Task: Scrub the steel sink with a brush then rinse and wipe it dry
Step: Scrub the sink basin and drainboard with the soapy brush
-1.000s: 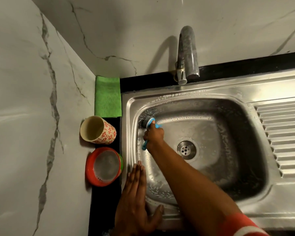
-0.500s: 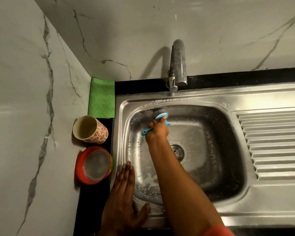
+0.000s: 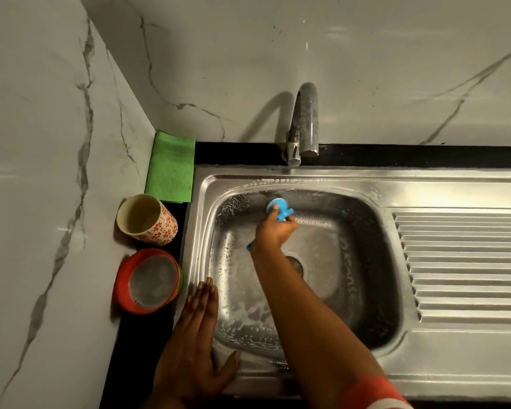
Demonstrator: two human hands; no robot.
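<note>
Right hand point(image 3: 273, 231) fingers curled round blue brush point(image 3: 279, 209) at sink point(image 3: 366, 184) back wall; left hand point(image 3: 194, 346) flat on rim.

brush point(image 3: 279, 208) — now mid back wall

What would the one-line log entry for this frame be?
phase: scrub | right hand: grips brush on far sink wall | left hand: flat on near-left rim | tap: no water seen | suds in basin

Bare forearms, right sleeve point(image 3: 375, 392) red-orange (perhaps white-striped, cut off by the frame).
</note>
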